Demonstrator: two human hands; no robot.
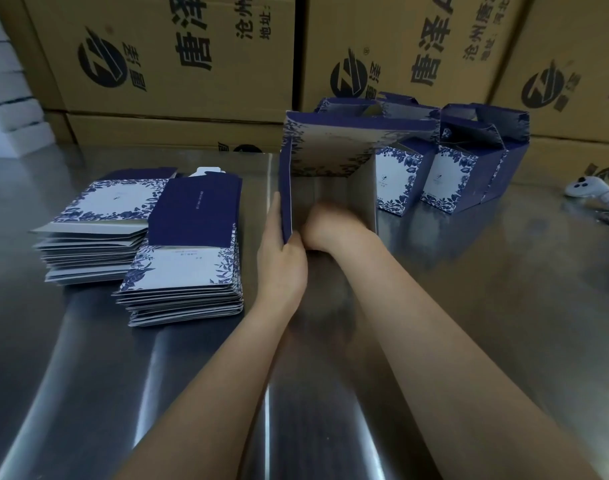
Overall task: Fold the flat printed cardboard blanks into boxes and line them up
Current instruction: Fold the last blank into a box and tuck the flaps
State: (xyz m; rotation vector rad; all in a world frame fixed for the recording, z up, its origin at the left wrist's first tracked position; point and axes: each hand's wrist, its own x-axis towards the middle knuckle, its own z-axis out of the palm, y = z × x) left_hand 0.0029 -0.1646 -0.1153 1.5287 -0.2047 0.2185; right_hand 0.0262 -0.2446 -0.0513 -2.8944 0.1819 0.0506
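Your left hand (282,261) pinches the near left wall of the half-formed box (331,150), thumb inside, fingers along the outside. Your right hand (331,226) reaches into its open body; it is blurred, so I cannot tell whether it is open or closed. You seem to be pressing the bottom flaps home. Next, seat them firmly, then stand this box beside the finished boxes (400,181) just beyond your right hand. The flat blanks (188,251) lie stacked left of your left hand. The flaps themselves are hidden by your right hand
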